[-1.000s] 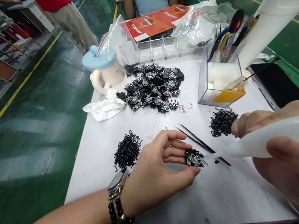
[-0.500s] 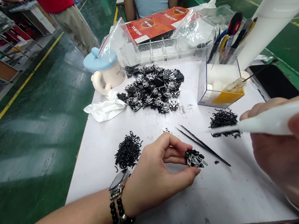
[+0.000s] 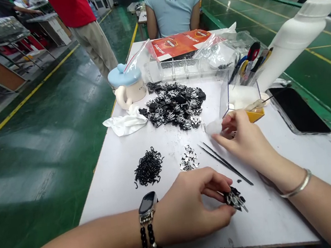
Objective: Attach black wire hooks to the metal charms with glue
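My left hand [image 3: 192, 208] rests on the white table [image 3: 161, 141] near its front edge. Thumb and fingertips pinch a small black-and-silver metal part [image 3: 235, 199]. My right hand [image 3: 243, 137] is stretched out further back, beside the clear plastic box [image 3: 225, 93]. Its fingers are curled round a soft white thing [image 3: 213, 126], which looks like the white squeeze bottle. Black tweezers [image 3: 224, 163] lie between my hands. A small heap of silver pieces [image 3: 189, 159] and a pile of black hooks [image 3: 149, 169] lie just beyond my left hand.
A big heap of black-and-silver parts [image 3: 178, 103] sits mid-table, with a white cloth [image 3: 125, 121] and a blue-lidded mug [image 3: 127, 86] to its left. A phone [image 3: 297, 111] lies at right. Two people stand behind the table.
My right hand has carried the white bottle away from the part, out toward the clear box. My left hand has drawn the part nearer the table's front edge. The view has tilted up.
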`<state>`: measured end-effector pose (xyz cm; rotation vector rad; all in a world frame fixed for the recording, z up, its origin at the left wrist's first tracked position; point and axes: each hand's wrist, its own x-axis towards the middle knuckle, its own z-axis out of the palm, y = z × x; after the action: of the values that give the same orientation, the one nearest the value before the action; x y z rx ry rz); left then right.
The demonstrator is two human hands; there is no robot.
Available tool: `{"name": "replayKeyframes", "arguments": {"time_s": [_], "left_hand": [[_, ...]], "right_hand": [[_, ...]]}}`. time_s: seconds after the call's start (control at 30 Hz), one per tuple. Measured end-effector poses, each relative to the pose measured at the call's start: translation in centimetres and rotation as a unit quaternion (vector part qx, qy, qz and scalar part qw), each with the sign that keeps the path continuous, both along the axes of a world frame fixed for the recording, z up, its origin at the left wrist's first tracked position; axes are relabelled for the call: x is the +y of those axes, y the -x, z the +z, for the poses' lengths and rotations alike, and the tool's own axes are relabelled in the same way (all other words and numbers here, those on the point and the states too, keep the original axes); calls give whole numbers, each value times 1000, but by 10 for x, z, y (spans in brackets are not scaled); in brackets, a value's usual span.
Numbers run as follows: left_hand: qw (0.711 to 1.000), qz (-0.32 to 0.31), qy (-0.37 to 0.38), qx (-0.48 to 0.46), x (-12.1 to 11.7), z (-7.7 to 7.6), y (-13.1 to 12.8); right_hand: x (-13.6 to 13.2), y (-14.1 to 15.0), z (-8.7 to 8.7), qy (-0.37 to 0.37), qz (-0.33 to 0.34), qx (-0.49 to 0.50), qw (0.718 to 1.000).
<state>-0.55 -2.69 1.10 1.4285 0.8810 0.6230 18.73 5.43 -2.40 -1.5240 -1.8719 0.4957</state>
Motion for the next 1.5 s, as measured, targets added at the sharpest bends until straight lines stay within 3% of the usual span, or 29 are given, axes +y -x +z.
{"name": "replayKeyframes", "arguments": {"time_s": [0.07,0.17,0.23,0.3,0.47,0.6,0.73,0.83,0.97,1.07,1.17,1.27,1.4,1.5], "left_hand": [[1000,-24,-13,-1,-3,-1,-1],[998,-60,-25,-7,-8,-3,-2],[997,-71,-34,-14,-10,-5,-3],[996,-76,-44,-17,-11,-6,-3],[995,-71,-61,-20,-10,-7,-2],[993,-54,-103,-5,-6,-2,1],[988,31,-153,2,-2,3,4],[984,78,-160,-14,-1,4,5],[979,81,-181,-46,0,2,5],[977,81,-185,-70,0,1,5],[977,84,-172,-93,-1,0,5],[980,81,-136,-124,0,1,6],[979,64,-62,-182,2,3,7],[977,57,-13,-206,5,3,7]], "right_hand": [[-7,-1,6,-45,13,-27,999],[-18,5,12,-100,134,-83,982],[-23,13,11,-90,224,-130,962],[-25,22,7,-67,253,-159,952],[-26,31,0,-51,243,-148,957],[-26,22,7,-50,215,-97,971],[-31,7,17,7,171,67,983],[-38,2,22,95,135,225,960],[-46,4,23,167,129,272,939],[-49,7,22,180,126,291,931],[-51,6,20,140,126,257,948],[-49,2,19,45,160,211,963],[-42,-5,24,-75,301,148,939],[-36,-11,30,-128,363,78,920]]}}
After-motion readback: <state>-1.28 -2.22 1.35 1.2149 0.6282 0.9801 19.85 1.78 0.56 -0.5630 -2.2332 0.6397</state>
